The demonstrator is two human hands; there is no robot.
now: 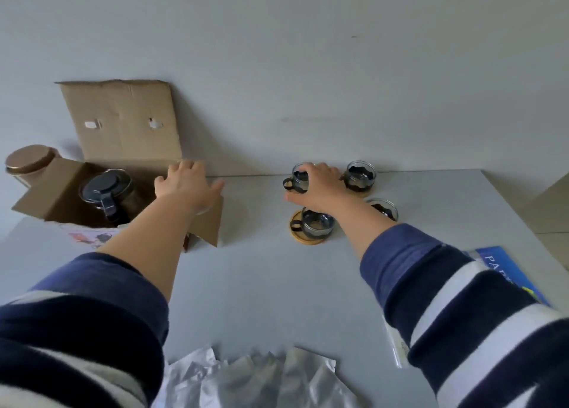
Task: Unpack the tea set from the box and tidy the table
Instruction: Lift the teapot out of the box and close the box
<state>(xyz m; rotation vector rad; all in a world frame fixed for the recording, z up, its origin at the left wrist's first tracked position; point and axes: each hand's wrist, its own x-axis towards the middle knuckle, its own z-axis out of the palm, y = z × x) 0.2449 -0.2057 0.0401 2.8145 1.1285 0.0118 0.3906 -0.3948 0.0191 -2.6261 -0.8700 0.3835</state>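
An open cardboard box (123, 136) lies at the table's far left with a glass teapot with a dark lid (106, 189) inside it. My left hand (187, 182) rests open, fingers spread, on the box's right edge. At the far right stand several glass cups with black holders on round wooden coasters. My right hand (317, 189) is closed from above on the far-left cup (298, 181). Another cup (360, 176) stands behind to the right, one (314, 224) in front on its coaster (303, 239), and one (383, 210) is partly hidden by my right forearm.
A round jar with a copper-coloured lid (27, 159) stands left of the box against the wall. A printed leaflet (89, 236) lies under the box's front. Crumpled white wrapping paper (246, 377) lies at the near edge. A blue booklet (505, 269) sits at the right edge.
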